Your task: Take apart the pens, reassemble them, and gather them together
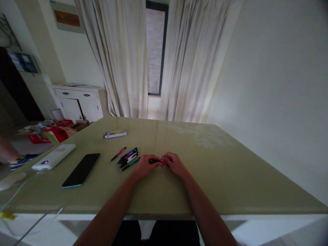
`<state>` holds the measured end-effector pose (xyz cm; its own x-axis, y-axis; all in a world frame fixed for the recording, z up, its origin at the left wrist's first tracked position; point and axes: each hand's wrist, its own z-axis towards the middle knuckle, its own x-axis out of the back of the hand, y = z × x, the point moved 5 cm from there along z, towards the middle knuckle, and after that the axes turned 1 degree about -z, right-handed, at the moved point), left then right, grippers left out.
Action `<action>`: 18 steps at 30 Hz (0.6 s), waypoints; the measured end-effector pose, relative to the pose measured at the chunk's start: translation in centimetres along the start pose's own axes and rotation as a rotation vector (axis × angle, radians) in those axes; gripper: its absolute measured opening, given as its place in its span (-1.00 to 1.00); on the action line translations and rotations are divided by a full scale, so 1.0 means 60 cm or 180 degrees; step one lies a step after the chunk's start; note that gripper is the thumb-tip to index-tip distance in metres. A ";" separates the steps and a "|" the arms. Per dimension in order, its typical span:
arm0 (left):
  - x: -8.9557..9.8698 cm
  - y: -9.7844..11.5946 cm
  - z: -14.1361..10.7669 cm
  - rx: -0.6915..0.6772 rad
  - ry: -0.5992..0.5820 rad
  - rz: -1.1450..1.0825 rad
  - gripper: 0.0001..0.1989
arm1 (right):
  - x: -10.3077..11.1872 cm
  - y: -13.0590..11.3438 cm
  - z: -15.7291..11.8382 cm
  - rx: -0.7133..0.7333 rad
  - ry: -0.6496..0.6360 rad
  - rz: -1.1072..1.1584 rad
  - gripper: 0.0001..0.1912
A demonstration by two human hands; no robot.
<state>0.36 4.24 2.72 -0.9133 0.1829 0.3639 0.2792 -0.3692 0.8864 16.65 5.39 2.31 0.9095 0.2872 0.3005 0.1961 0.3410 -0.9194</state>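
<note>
Both my hands meet over the middle of the table, closed on one slim red and black pen. My left hand grips its dark end. The fingers of my right hand pinch the red end; they hide part of it. Just left of my left hand lies a loose pile of several pens in blue, purple, black, white and green. A separate red and black pen lies slightly apart, on the pile's left.
A black phone and a white power bank with a cable lie on the left. Farther back is a small clear-topped box. Past the table's left edge, a person's foot shows. Curtains hang behind the table.
</note>
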 end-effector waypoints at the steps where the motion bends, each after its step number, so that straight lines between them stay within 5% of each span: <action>1: 0.000 0.003 0.000 -0.0010 -0.0004 0.0035 -0.76 | 0.002 -0.001 0.001 0.0010 0.0074 -0.0050 -0.72; 16: 0.011 -0.004 0.003 0.0179 0.0314 -0.0260 -0.75 | 0.017 -0.012 0.002 0.0176 0.0279 -0.0565 -0.71; 18: 0.010 -0.002 0.002 0.0166 0.0267 -0.0302 -0.75 | 0.018 -0.009 0.002 0.0092 0.0276 -0.0814 -0.58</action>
<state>-0.18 4.51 2.86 -0.9574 0.1370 0.2542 0.2033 -0.3055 0.9302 17.48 5.63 3.17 0.8599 0.1111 0.4982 0.4142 0.4183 -0.8083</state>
